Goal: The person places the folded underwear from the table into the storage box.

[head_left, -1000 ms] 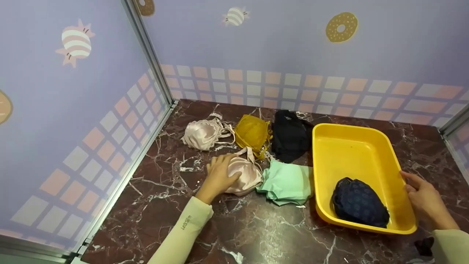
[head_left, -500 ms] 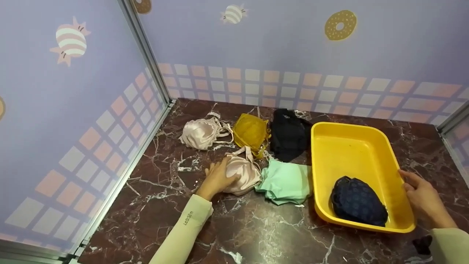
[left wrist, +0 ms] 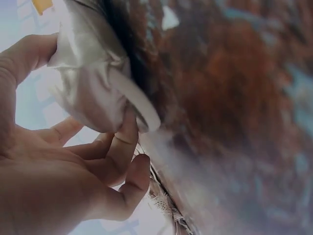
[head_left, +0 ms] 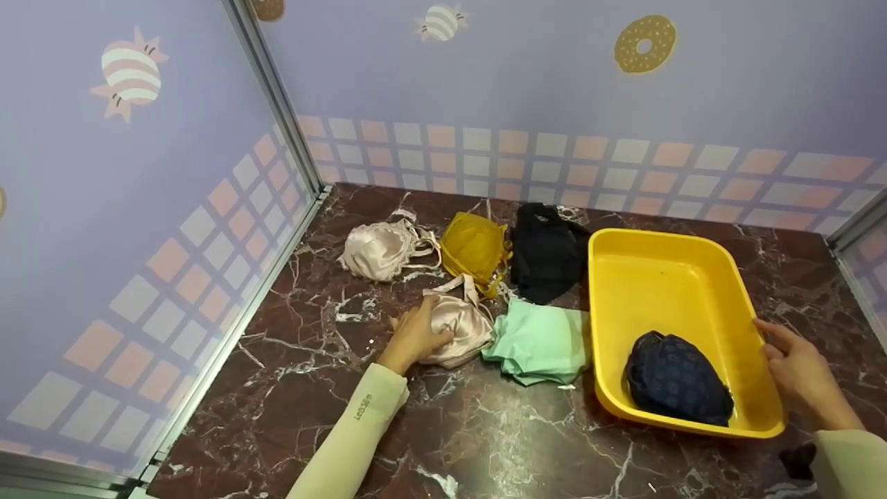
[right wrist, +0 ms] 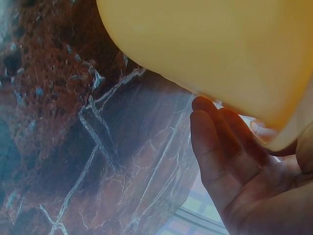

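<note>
My left hand (head_left: 416, 339) grips the left side of a pale pink satin bra (head_left: 463, 328), folded cup up on the dark marbled surface. In the left wrist view the thumb presses one side of the bra (left wrist: 93, 88) while fingertips curl at its other edge, by a strap. On the right, my right hand (head_left: 804, 374) holds the long side of a yellow plastic tub (head_left: 745, 312). The right wrist view has its fingers (right wrist: 215, 142) against the tub's outside and the thumb near the rim. Inside the tub's near end lies a folded navy bra (head_left: 679, 380).
Behind the gripped bra lie another pale pink bra (head_left: 378, 251), a mustard bra (head_left: 473, 244) and a folded black garment (head_left: 547, 253). A mint-green folded cloth (head_left: 539, 339) sits between the bra and the tub. Patterned walls (head_left: 499, 69) close off the back and left.
The left hand has closed in slightly on the pale pink bra, its fingers lower around the edge. The right hand and the tub keep their places; the head view shifts slightly.
</note>
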A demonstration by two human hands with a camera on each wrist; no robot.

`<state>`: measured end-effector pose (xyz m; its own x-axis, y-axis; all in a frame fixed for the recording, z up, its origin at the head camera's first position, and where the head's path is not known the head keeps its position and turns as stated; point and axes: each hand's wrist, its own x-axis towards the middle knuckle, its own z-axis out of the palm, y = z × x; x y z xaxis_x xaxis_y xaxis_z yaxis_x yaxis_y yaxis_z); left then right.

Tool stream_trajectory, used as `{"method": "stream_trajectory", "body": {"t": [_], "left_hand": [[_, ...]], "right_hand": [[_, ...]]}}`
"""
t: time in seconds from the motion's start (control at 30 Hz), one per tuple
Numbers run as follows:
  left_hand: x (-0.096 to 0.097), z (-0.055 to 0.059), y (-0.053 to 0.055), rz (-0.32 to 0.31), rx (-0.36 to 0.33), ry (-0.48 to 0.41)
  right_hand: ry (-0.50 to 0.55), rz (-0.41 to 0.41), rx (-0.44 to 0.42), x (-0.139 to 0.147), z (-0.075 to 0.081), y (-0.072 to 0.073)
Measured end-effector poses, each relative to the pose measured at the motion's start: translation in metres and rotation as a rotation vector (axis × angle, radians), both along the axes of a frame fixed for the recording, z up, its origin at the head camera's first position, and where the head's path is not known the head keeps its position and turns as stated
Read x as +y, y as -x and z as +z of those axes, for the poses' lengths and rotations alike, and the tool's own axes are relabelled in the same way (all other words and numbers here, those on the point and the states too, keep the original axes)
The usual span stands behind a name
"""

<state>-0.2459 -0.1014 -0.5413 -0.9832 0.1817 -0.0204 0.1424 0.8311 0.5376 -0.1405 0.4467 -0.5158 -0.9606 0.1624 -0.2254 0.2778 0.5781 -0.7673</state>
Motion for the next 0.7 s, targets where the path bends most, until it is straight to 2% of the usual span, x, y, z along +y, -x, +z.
{"method": "stream_trajectory", "body": {"t": [0.27,0.4,0.7], "left_hand": [[0.001,-0.003,0.002,-0.014,0.030,-0.023],[0.001,0.001,0.001,-0.017,0.050,-0.057],[-0.003,0.015,-0.001,-0.079,0.201,-0.167]], "right_hand": [[-0.021,0.012,0.022,0.000,0.002,-0.001],[-0.007,0.018,0.027,-0.001,0.003,-0.002],[-0.034,0.005,0.004,0.001,0.002,0.000]]}}
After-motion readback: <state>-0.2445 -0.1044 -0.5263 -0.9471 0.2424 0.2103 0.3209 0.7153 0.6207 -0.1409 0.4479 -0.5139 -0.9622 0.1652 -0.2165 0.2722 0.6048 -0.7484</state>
